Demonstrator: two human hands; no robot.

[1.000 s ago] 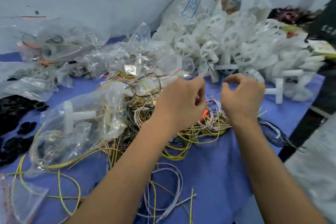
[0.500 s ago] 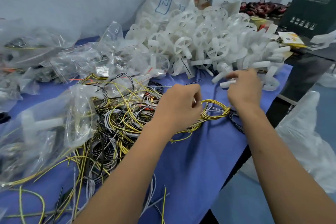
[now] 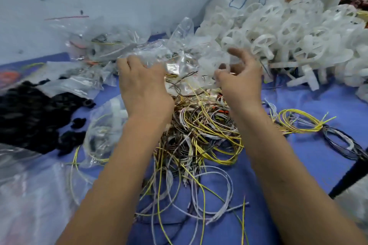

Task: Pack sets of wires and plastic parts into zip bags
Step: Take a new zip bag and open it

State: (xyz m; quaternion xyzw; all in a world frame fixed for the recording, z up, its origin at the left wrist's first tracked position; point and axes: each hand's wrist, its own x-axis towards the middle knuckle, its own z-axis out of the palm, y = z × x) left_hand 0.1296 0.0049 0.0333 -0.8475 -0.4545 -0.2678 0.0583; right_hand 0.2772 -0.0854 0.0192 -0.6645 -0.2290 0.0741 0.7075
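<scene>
Here both hands are reaching over the wire tangle (image 3: 201, 131) into the clear zip bags (image 3: 179, 59), left hand (image 3: 142, 83) spread, right hand (image 3: 240, 77) loosely curled on seemingly nothing, the bags looking light, limp, slippery, best pinched at the mouth.

We are seeing bright, even light with faint shadows; clear bags (image 3: 179, 59) are glaring, and bent edges are blurring.

A tangled heap of yellow, white and black wires (image 3: 201, 131) lies just before crumpled clear zip bags (image 3: 179, 53); white wheel-shaped plastic parts (image 3: 288, 34) pile right of the bags.
</scene>
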